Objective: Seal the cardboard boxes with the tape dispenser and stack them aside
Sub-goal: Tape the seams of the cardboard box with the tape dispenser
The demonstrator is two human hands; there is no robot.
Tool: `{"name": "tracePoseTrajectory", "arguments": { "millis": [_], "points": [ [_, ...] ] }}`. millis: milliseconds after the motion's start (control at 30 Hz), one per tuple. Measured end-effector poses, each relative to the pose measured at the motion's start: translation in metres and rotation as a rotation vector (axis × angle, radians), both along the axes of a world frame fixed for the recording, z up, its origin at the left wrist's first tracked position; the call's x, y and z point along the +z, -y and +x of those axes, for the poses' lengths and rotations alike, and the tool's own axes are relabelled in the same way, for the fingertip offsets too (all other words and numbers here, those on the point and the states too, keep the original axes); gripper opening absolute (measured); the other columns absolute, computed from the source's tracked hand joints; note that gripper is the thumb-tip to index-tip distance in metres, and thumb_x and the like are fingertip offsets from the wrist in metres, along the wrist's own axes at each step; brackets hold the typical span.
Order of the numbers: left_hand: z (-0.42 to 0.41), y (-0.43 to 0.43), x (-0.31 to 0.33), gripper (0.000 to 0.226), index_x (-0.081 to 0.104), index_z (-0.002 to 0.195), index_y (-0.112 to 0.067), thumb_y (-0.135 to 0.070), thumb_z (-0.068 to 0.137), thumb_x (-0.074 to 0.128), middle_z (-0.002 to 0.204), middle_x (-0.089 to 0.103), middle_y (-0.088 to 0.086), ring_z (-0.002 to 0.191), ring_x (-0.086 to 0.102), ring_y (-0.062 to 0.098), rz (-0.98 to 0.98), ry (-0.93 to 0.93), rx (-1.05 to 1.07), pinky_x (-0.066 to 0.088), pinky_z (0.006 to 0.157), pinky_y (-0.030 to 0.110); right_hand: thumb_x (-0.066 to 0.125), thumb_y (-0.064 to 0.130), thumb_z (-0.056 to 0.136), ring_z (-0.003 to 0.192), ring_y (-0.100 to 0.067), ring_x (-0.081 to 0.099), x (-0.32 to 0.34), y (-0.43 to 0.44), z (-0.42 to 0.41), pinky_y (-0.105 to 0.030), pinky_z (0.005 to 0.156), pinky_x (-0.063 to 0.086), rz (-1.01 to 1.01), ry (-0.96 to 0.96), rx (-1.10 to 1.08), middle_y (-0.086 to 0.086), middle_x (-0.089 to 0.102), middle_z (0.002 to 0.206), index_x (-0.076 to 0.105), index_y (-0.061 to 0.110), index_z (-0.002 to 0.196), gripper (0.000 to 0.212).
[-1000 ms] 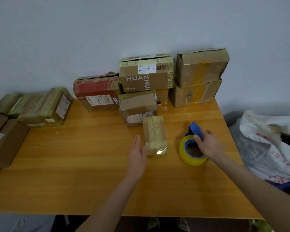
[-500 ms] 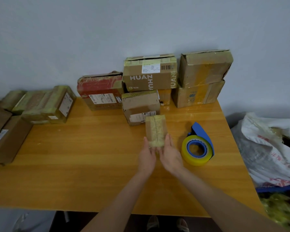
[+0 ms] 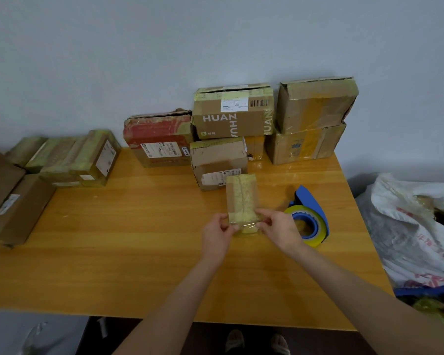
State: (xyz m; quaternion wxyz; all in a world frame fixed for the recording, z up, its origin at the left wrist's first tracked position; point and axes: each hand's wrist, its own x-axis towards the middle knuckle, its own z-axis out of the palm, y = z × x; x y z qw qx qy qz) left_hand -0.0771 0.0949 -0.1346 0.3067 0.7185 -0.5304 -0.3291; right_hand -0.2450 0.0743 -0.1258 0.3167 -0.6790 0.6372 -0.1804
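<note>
A small narrow cardboard box [image 3: 241, 198] with yellowish tape along its top lies on the wooden table [image 3: 128, 242], its near end towards me. My left hand [image 3: 217, 233] pinches the box's near left corner and my right hand [image 3: 277, 230] pinches its near right corner, where a clear tape end hangs over the edge. The blue tape dispenser [image 3: 309, 219] with a yellow tape roll sits on the table just right of my right hand, apart from it.
Several taped boxes stand against the wall: a HUAN box [image 3: 232, 112], a red-topped box [image 3: 158, 139], two stacked boxes [image 3: 313, 121], a box [image 3: 218, 162] behind the small one. More boxes [image 3: 62, 157] lie at left. A white bag [image 3: 418, 226] sits beyond the table's right edge.
My right hand left the tape dispenser and came to the small box. Both hands now pinch the box's near corners; the dispenser stays on the table.
</note>
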Motion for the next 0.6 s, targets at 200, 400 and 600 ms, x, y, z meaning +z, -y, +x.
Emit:
{"name": "tracePoseTrajectory", "arguments": {
  "millis": [200,400,600],
  "points": [
    [0.002,0.013,0.001,0.031,0.057,0.102,-0.014,-0.027,0.081,0.076,0.075,0.057,-0.009,0.068,0.054,0.007,0.042,0.192,-0.040,0.037,0.054,0.015,0.064,0.036,0.091,0.086,-0.024,0.065,0.004,0.009,0.006,-0.034,0.061,0.049,-0.048,-0.328,0.104,-0.002,0.067,0.092,0.053,0.024,0.112,0.027],
    [0.005,0.028,0.003,0.076,0.039,0.139,-0.019,-0.033,0.076,0.079,0.119,0.057,0.004,0.103,0.058,0.023,-0.005,0.430,-0.280,0.047,0.081,0.032,0.069,0.042,0.084,0.097,-0.029,0.061,0.004,0.028,0.006,-0.038,0.071,0.051,-0.087,-0.437,0.233,-0.003,0.054,0.119,0.049,0.023,0.115,0.041],
    [0.011,0.036,-0.003,0.083,0.027,0.151,-0.020,-0.036,0.082,0.071,0.109,0.068,0.011,0.091,0.063,0.024,0.014,0.502,-0.383,0.049,0.079,0.030,0.063,0.038,0.091,0.082,-0.031,0.066,-0.014,0.031,0.006,-0.042,0.068,0.054,-0.088,-0.359,0.242,-0.006,0.070,0.097,0.040,0.023,0.114,0.036]
  ]
}}
